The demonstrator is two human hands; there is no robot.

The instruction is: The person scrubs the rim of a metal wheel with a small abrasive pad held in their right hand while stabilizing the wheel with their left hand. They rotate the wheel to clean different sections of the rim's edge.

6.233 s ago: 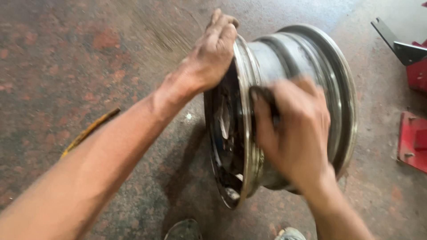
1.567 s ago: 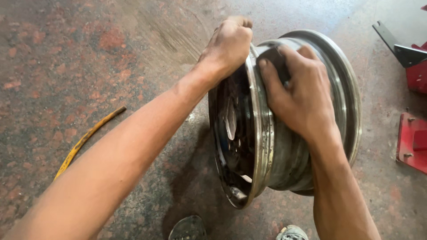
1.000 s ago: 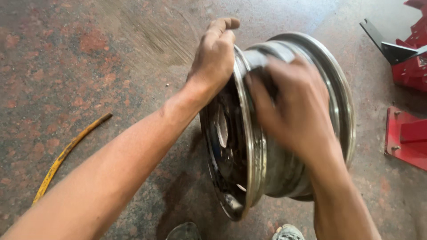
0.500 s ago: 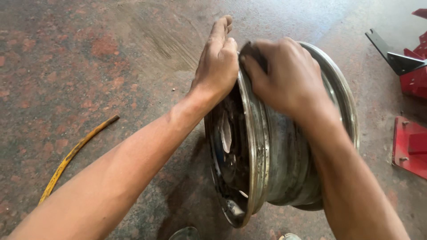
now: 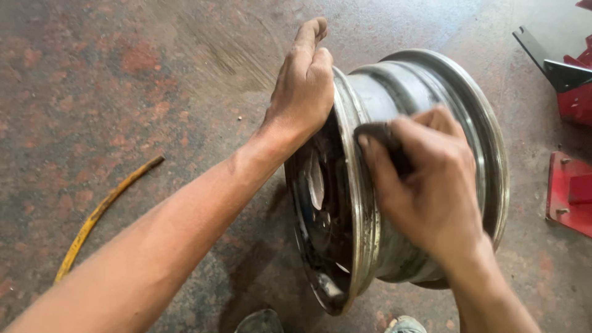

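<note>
A bare silver steel wheel rim (image 5: 425,92) stands on its edge on the floor, its dish facing left. My left hand (image 5: 305,86) rests flat over the top of the near rim flange and steadies it. Pressed against the rim's barrel just right of that flange is a small dark pad (image 5: 377,134), gripped in my right hand (image 5: 428,182). Most of the pad is hidden under my fingers.
The floor is stained reddish-grey concrete. A yellow hose (image 5: 102,213) lies on it at the left. Red metal machine parts (image 5: 570,191) with a black bar (image 5: 546,58) stand at the right edge. Two shoe tips (image 5: 262,322) show at the bottom.
My right hand has slid with the pad from the top of the rim down the barrel toward me. My left hand stays on the top of the flange.
</note>
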